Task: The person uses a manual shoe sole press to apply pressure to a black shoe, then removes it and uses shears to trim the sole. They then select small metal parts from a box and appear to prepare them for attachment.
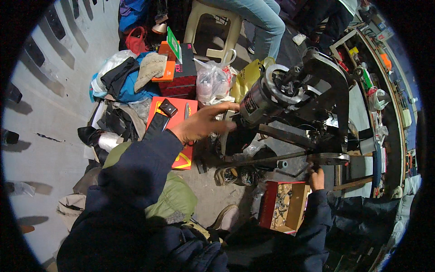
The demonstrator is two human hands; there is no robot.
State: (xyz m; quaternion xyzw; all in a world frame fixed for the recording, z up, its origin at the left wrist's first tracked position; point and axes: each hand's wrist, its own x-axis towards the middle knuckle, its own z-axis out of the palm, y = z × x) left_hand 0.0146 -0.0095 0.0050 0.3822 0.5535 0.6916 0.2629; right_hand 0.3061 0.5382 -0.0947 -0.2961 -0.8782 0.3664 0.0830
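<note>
A black metal hand-crank machine (333, 104), with a silver cylinder (256, 104) on top, stands in front of me at the right. My left hand (206, 124) is stretched toward the cylinder, fingers apart and partly blurred, at its left side; I cannot tell if they touch it. My right hand (316, 179) is closed on a handle under the round wheel (327, 158) at the machine's lower front. Below, a red box (267, 204) holds several small metal parts.
An orange-red box lid (181, 158) carries small dark items. Piled cloth and bags (115, 81), a plastic bag (210, 81) and a stool (199, 22) lie beyond. A seated person's leg (267, 27) and standing legs (326, 22) are behind. A cluttered shelf frame (376, 81) stands right.
</note>
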